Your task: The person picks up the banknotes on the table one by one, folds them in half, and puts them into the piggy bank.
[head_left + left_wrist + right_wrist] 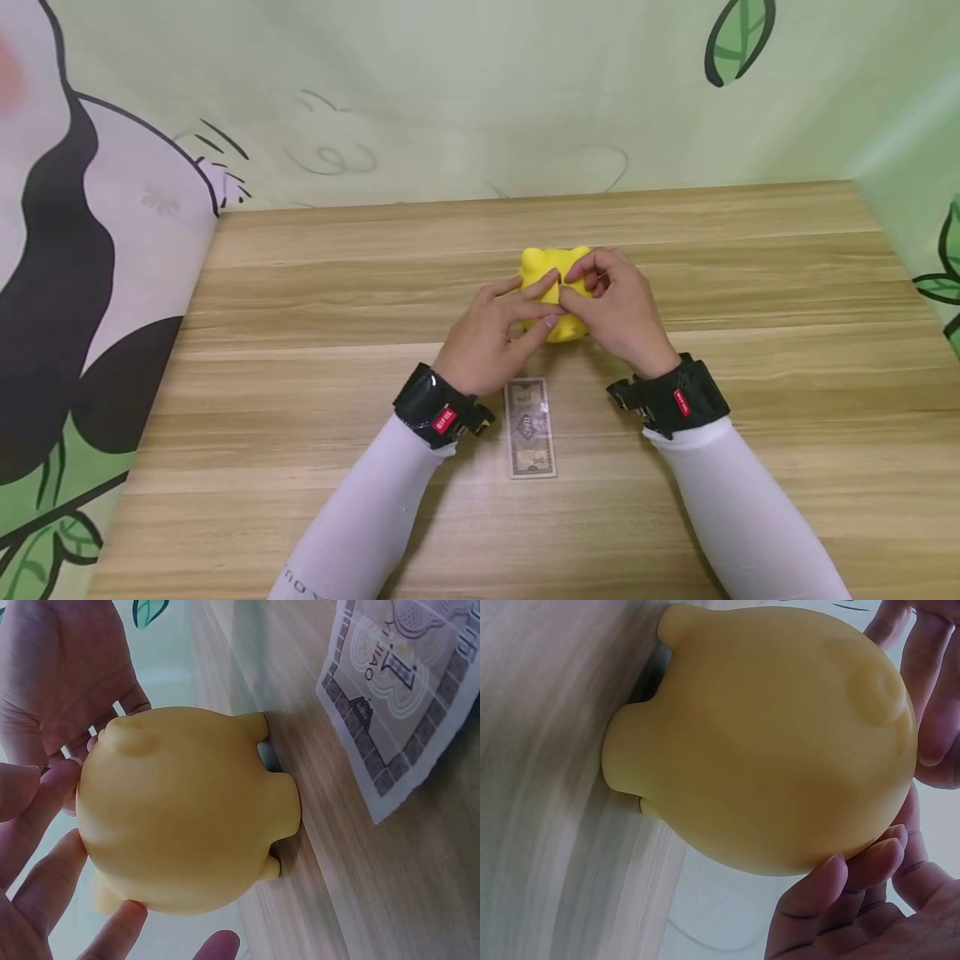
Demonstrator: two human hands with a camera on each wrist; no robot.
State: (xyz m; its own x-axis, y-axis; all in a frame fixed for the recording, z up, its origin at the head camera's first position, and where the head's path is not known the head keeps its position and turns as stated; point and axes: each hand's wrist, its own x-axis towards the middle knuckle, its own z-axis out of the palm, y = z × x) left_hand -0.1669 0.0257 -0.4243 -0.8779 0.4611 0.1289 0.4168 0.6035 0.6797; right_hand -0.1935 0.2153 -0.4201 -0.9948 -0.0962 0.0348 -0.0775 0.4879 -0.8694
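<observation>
A yellow pig-shaped piggy bank (536, 268) stands on its short feet on the wooden table. My left hand (495, 333) rests on its left and upper side with fingers spread; the left wrist view shows those fingertips against the rounded body (180, 810). At the top, by a dark slit, my right hand (618, 304) has its thumb and bent index finger close together; I cannot tell whether they pinch anything. A banknote (530, 427) lies flat in front of the piggy bank, between my forearms.
The wooden table (337, 283) runs back to a pale green printed backdrop (465, 100). Another printed panel (150, 250) borders the left side, and leaf drawings show at the right. Both wrists wear black straps (678, 396).
</observation>
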